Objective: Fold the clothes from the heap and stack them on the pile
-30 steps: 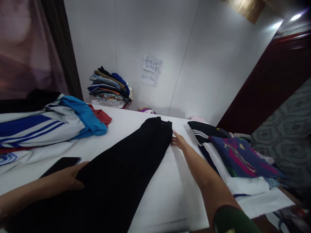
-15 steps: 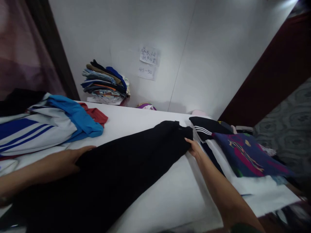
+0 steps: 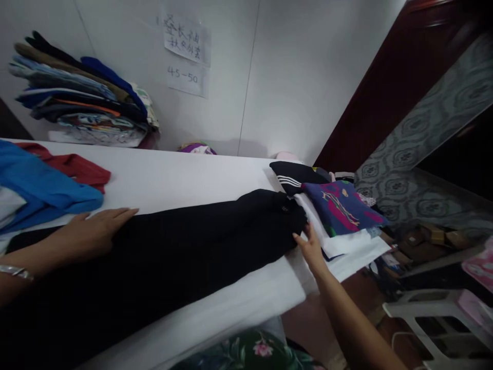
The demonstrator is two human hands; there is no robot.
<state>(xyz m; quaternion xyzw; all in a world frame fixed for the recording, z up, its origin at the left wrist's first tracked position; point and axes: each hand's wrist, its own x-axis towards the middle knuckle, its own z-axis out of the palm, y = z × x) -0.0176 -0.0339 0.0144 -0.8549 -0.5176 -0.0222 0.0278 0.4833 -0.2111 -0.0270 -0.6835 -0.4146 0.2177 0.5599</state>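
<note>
A long black garment point(image 3: 200, 241) lies stretched across the white table, its kind not clear from this angle. My left hand point(image 3: 96, 231) rests on its upper edge at the left, fingers extended. At the garment's bunched right end, my right hand point(image 3: 311, 249) has thumb and fingers apart, touching or just beside the cloth. A small light mark shows on the black fabric near that end. The garment's lower left part runs out of view.
Folded clothes point(image 3: 84, 97) are stacked at the back left. Blue clothing point(image 3: 46, 180) and a red garment point(image 3: 77, 169) lie loose at left. A purple patterned garment point(image 3: 342, 205) tops a pile at right. A white plastic stool point(image 3: 427, 303) stands beyond the table point(image 3: 185, 174).
The view has swung right and nearer the wall. My right hand's grip on the garment's end has loosened, and that end is more crumpled. My left hand now lies flatter on the cloth.
</note>
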